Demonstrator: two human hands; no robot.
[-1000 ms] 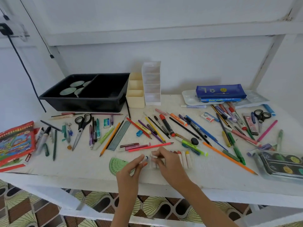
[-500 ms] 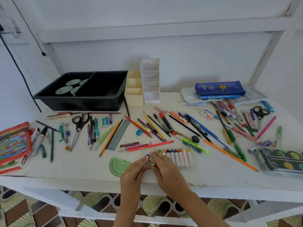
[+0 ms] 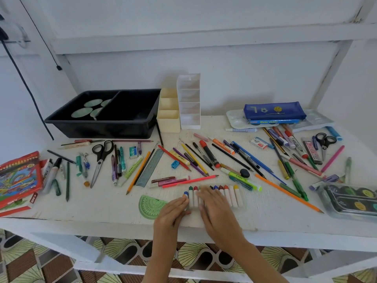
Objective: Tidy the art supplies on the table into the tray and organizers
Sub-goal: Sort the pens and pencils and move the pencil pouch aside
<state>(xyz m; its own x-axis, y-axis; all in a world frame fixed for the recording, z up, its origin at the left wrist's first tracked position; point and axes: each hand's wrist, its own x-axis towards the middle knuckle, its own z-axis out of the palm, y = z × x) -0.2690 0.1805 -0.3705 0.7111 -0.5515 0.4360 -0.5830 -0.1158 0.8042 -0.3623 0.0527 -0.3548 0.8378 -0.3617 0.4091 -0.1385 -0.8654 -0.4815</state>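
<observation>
A row of white crayons (image 3: 232,196) with coloured tips lies side by side near the table's front edge. My left hand (image 3: 173,211) rests at the row's left end, fingertips against a blue-tipped crayon (image 3: 186,194). My right hand (image 3: 214,207) lies flat over the row's middle, fingers spread, hiding several crayons. The black two-part tray (image 3: 102,119) sits at the back left, with a cream organizer (image 3: 169,117) and a white organizer (image 3: 188,101) beside it. Pens, pencils and markers are strewn across the table (image 3: 102,209).
A green protractor (image 3: 150,205) lies just left of my left hand. Scissors (image 3: 101,158), a ruler (image 3: 151,166), a red pastel box (image 3: 17,176), a blue pencil case (image 3: 274,111) and a paint set (image 3: 350,199) lie around.
My left hand set the blue-tipped crayon down at the row's left end. My right hand moved right and flattened over the crayons.
</observation>
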